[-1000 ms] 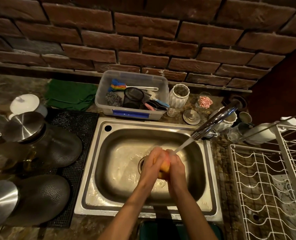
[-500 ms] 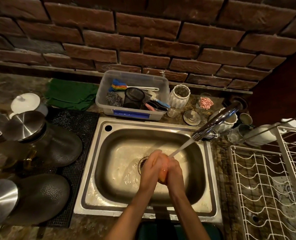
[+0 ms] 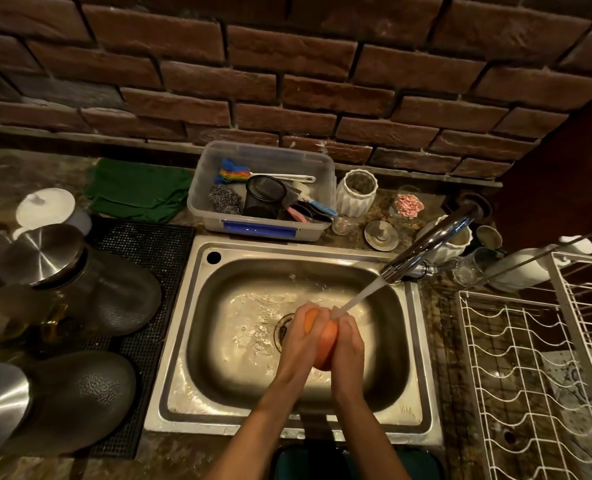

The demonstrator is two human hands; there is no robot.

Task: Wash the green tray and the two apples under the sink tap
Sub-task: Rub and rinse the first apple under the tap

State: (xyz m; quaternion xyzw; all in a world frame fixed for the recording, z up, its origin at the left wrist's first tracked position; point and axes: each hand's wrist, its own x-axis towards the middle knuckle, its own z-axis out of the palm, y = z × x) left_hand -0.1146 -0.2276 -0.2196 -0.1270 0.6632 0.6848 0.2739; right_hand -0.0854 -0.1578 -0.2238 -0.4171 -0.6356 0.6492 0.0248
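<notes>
Over the middle of the steel sink [image 3: 218,403] I hold one reddish-orange apple [image 3: 325,342] pressed between both palms. My left hand [image 3: 299,337] wraps its left side and my right hand [image 3: 349,344] its right side. Water streams from the chrome tap [image 3: 426,247] at the right and lands on the top of the apple and my fingers. A dark green tray [image 3: 419,462] shows partly at the bottom edge, below the sink's front rim, behind my forearms. A second apple is not in view.
A clear plastic tub [image 3: 263,192] of brushes and scrubbers stands behind the sink. A white wire dish rack [image 3: 537,375] fills the right side. Glass jars with steel lids [image 3: 41,254] lie on a black mat at the left. A green cloth [image 3: 138,188] lies behind them.
My hands have turned the apple between the palms under the stream; more of its orange skin shows now. Hands stay over the drain.
</notes>
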